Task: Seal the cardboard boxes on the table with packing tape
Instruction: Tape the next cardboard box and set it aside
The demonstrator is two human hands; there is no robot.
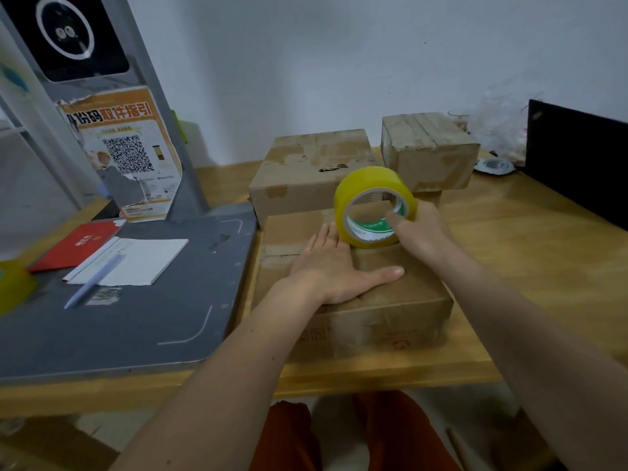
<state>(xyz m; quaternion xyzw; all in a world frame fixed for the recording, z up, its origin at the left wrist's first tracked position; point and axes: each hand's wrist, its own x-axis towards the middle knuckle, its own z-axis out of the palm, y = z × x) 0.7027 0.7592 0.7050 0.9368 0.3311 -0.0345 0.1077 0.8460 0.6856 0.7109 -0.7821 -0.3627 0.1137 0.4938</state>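
Three cardboard boxes are counted on the counter [509, 239]: near box [390, 300], left rear box [306, 171], right rear box [428, 147]. Two yellow tape rolls are seen: held roll [373, 205], blurred roll [13, 283] at left edge. One pen [95, 280], one white notepad [142, 260], one red booklet [74, 246], two hands: left [336, 270], right [421, 229].

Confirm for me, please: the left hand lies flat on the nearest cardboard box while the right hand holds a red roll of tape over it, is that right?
Not quite: the roll of tape is yellow, not red, as the head view shows. The rest stands: the left hand lies flat on the nearest cardboard box while the right hand holds the roll over it.
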